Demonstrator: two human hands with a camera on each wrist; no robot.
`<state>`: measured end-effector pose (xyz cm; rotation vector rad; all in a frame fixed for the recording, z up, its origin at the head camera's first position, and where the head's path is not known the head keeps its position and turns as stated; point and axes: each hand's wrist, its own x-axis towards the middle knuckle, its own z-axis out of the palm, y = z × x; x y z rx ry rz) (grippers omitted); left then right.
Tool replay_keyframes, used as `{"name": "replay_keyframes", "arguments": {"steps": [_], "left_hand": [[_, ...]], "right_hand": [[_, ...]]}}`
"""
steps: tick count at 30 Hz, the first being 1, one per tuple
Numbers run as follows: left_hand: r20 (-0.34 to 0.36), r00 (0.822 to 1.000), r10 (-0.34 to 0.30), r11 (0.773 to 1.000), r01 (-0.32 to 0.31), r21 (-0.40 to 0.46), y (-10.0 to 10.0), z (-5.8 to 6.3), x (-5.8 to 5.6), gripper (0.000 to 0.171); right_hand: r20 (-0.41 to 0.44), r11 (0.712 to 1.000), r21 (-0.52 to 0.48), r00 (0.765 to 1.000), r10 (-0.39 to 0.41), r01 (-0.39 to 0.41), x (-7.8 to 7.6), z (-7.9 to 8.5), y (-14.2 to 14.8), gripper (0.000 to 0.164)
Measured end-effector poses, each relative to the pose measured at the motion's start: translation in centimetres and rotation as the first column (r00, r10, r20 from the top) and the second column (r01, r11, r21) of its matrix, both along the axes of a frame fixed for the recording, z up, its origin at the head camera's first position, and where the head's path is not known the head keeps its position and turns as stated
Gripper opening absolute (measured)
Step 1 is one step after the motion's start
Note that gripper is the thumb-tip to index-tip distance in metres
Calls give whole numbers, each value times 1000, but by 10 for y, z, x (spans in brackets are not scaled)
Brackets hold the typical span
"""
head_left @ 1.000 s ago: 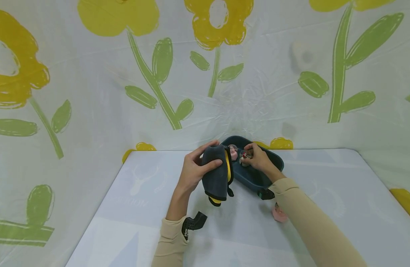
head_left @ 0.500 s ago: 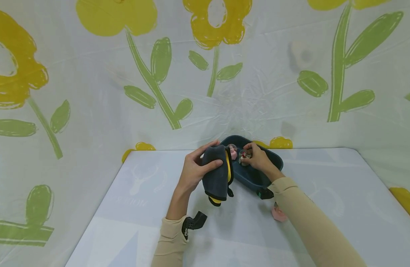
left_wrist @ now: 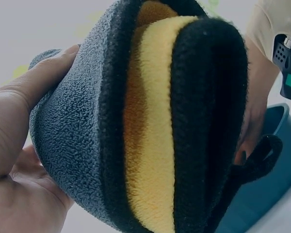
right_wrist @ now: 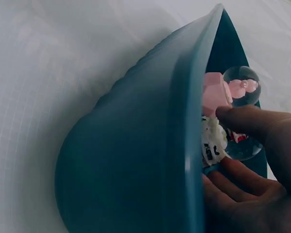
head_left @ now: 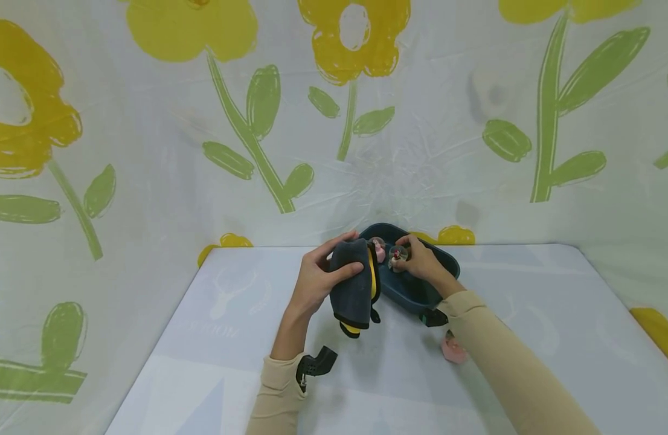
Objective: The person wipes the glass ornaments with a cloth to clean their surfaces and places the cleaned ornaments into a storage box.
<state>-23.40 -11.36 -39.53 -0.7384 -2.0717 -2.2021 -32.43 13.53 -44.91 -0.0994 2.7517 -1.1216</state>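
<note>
My left hand (head_left: 312, 281) grips a folded towel (head_left: 349, 287), grey outside and yellow inside, with black edging and a hanging loop, held above the table left of a dark blue basin (head_left: 404, 297). Inside the basin, my right hand (head_left: 425, 264) holds a small snow globe (head_left: 397, 256) between thumb and fingers. Its white base (right_wrist: 213, 143) and clear ball with a red-and-white figure show in the right wrist view. Against it stands a snow globe with a pink base (right_wrist: 216, 94). Part of the basin is hidden behind the towel and right arm.
Another pink-based object (head_left: 453, 349) lies on the white table (head_left: 214, 374) in front of the basin, partly covered by the right sleeve. Behind the table's far edge hangs a flower-printed curtain (head_left: 421, 181). A black device (head_left: 316, 362) is strapped to the left wrist.
</note>
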Motion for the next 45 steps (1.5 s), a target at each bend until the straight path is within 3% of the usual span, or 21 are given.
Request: {"name": "replay_keyframes", "arguments": {"steps": [18,31,45], "left_hand": [[-9,1000,13,1000,-13,-4,-3,1,1,55],[-10,1000,15,1000,-15,7,-4,1,1,55],[-12,1000,18,1000,-18,-1,-5,1,1,54]], "right_hand": [[-67,993,22,991,117,-116,7,8,11,57],[-80,988,-4,985,153,-153,19,15,17,59],[-238,985,-61,960,145,-163,42,19,22,50]]}}
